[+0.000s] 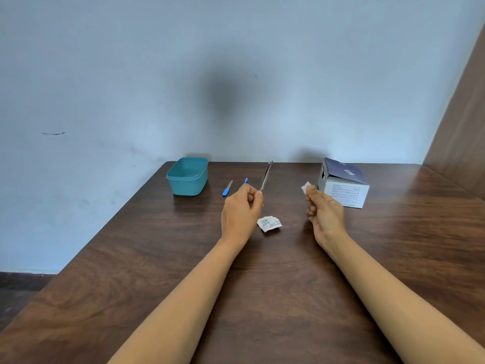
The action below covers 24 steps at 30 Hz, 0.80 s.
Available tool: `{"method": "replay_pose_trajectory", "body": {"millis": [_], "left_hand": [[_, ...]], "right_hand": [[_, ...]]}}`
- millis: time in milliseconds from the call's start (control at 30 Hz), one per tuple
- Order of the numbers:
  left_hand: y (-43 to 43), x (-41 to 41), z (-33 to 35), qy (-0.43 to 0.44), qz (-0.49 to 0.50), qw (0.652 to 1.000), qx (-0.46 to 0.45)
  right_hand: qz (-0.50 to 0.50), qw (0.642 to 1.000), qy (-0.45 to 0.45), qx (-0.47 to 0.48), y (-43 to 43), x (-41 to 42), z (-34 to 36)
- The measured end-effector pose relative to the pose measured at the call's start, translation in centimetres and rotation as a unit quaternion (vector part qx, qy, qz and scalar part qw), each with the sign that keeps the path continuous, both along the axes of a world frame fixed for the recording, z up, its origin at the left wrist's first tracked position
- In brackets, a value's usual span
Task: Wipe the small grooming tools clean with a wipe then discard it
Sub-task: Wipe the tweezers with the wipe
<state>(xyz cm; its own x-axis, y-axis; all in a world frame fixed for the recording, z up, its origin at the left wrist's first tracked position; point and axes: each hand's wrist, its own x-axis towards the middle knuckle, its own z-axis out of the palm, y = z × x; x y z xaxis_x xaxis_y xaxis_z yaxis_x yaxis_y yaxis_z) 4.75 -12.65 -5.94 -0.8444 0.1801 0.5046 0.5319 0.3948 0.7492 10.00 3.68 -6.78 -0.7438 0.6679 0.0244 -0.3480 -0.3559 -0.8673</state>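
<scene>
My left hand (240,210) pinches the lower end of thin metal tweezers (267,175), which point up and away above the table. My right hand (324,210) pinches a small white wipe (305,187) between thumb and fingers, a little to the right of the tweezers and apart from them. A blue-handled nail file (227,188) lies on the table behind my left hand. A second blue-handled tool (246,180) shows just past my left knuckles, mostly hidden.
A teal plastic tub (188,179) stands at the back left of the dark wooden table (262,285). An opened white and navy box (342,186) sits at the back right. A torn white wrapper (269,224) lies between my hands. The table's left edge runs diagonally.
</scene>
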Motion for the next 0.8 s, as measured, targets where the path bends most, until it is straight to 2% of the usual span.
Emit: {"method": "replay_pose_trajectory", "body": {"millis": [133,433,533,800], "left_hand": [[-1.8,-1.3,0.9,0.002,0.054,0.999,-0.008],[-8.4,-6.8,4.0,0.096,0.189,0.962,-0.174],[-10.3,-9.3,5.4,0.122,0.218,0.94,-0.233],[-12.1,-14.0,7.6,0.126,0.26,0.859,-0.422]], "right_hand": [[-0.009,0.997,-0.012,0.076,-0.6,-0.8,-0.3],[-0.002,0.997,-0.018,0.079,-0.3,-4.5,-0.4],[0.0,0.996,-0.017,0.087,-0.1,-5.8,-0.5],[-0.008,0.987,-0.047,0.156,0.9,-9.0,-1.3]]}}
